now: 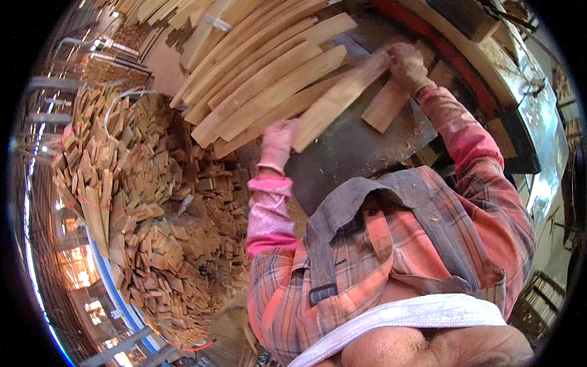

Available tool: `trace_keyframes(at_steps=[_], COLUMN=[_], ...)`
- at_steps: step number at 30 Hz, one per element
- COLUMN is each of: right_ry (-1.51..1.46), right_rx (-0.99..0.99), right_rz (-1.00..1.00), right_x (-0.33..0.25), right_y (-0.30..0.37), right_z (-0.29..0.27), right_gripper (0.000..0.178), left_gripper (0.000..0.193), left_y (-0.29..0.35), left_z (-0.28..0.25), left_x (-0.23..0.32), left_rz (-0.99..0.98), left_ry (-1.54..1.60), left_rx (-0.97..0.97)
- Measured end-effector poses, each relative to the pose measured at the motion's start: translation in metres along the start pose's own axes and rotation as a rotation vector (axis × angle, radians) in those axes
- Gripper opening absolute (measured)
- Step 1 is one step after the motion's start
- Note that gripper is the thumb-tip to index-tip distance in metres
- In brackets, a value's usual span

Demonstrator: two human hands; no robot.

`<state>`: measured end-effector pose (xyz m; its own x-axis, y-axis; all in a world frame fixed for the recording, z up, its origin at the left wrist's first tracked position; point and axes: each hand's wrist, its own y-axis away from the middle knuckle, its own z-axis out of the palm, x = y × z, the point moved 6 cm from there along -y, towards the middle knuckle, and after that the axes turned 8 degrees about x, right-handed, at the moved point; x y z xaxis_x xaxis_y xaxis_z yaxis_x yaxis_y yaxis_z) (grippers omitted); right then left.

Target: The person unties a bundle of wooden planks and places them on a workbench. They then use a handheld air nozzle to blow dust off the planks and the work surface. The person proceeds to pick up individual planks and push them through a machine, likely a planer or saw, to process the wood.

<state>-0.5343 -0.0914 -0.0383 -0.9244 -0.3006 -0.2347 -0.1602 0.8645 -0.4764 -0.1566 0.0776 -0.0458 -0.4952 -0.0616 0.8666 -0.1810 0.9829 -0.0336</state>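
Observation:
A pale wooden board (342, 103) slants across the dark metal worktable (333, 165) in front of me. My right hand (406, 66) is closed round its far right end. At its near left end, my left hand (280, 139) is closed against the board's edge, its fingertips partly hidden. Under and beside my right hand lies a shorter, browner board (388, 110), flat on the metal. Just beyond my left hand, several long boards (275, 92) rest side by side in a layered stack.
A large heap of wood offcuts (153, 183) rises to the left of the table. Along the table's right side runs a red strip (449, 46) beside a long timber beam (477, 61). Sawdust (397, 150) lies scattered on the metal. More stacked boards (214, 30) stand at the far left.

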Motion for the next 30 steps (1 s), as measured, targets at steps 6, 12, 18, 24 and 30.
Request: trace_keyframes(at_steps=[6, 12, 18, 24, 30], right_ry=[-0.241, -0.044, 0.009, 0.125, 0.042], right_rx=[0.014, -0.227, -0.253, -0.27, -0.181], right_rz=[-0.514, -0.347, -0.315, -0.177, -0.198], right_x=[-0.123, -0.117, -0.096, -0.108, -0.132], right_y=[0.025, 0.025, 0.029, 0.032, 0.042], right_z=[0.01, 0.026, 0.047, 0.034, 0.029], right_gripper=[0.025, 0.025, 0.024, 0.025, 0.02], left_gripper=[0.034, 0.052, 0.047, 0.046, 0.054], left_y=[0.002, 0.009, 0.032, 0.002, -0.034], left_z=[0.015, -0.157, -0.17, -0.015, 0.057], left_x=[0.033, -0.02, -0.036, -0.003, 0.04], left_rz=[0.113, -0.136, -0.127, 0.442, 0.461], left_ry=[-0.498, -0.828, -0.734, -0.847, -0.946], left_rx=[0.051, 0.795, 0.85, 0.216, 0.133])
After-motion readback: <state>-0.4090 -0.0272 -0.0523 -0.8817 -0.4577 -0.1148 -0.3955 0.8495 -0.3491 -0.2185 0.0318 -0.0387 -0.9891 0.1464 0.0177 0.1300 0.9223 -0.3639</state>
